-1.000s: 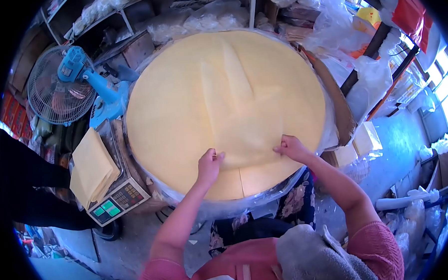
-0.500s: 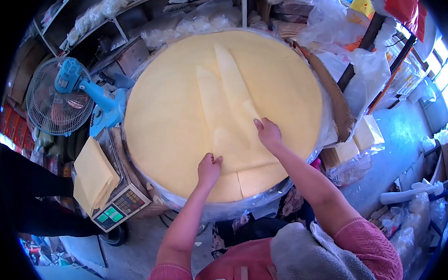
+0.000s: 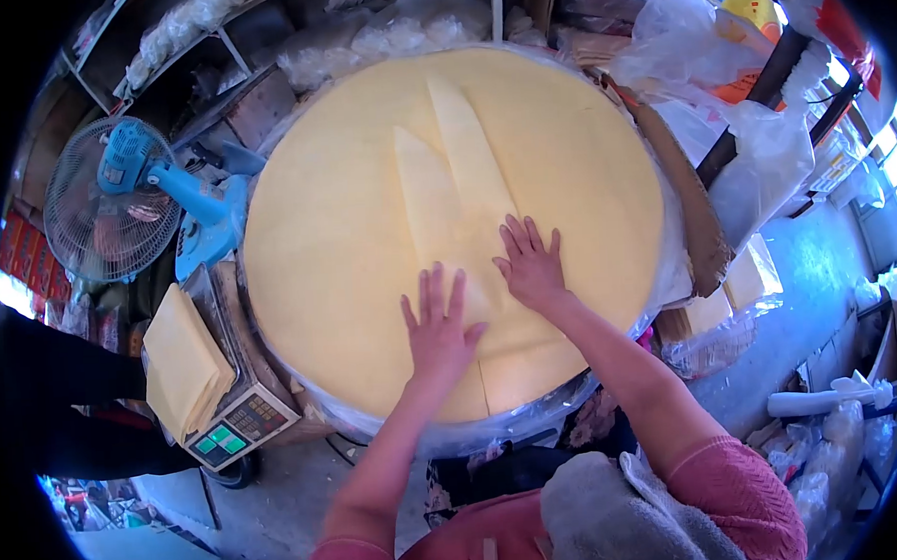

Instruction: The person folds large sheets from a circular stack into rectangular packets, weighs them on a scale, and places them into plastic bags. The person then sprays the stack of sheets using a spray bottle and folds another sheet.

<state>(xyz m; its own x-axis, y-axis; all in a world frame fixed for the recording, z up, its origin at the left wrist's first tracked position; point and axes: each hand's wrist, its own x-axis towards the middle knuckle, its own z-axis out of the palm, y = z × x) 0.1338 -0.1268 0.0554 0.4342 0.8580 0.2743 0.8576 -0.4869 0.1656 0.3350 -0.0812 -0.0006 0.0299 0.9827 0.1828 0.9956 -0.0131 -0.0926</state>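
Observation:
A broad round stack of thin pale-yellow sheets (image 3: 326,215) fills the middle of the view; what they are made of I cannot tell. Two long pointed folds, a left fold (image 3: 424,186) and a right fold (image 3: 468,144), stand up in the top sheet and run away from me. My left hand (image 3: 441,335) lies flat near the front of the sheet, fingers spread. Further right and slightly farther away, my right hand (image 3: 535,271) is also spread on the sheet, at the near end of the right fold. A short straight seam shows at the front edge.
Left of the stack stand a blue fan (image 3: 114,194) and a digital scale (image 3: 240,424) bearing folded yellow sheets (image 3: 184,362). A person's dark-clothed leg (image 3: 82,376) is beyond the scale. Cardboard (image 3: 680,190) and plastic bags (image 3: 763,156) edge the right side.
Both hands have let go of the sheet's pinched edge and opened flat onto it. The near part of the sheet lies flatter; the two long folds persist.

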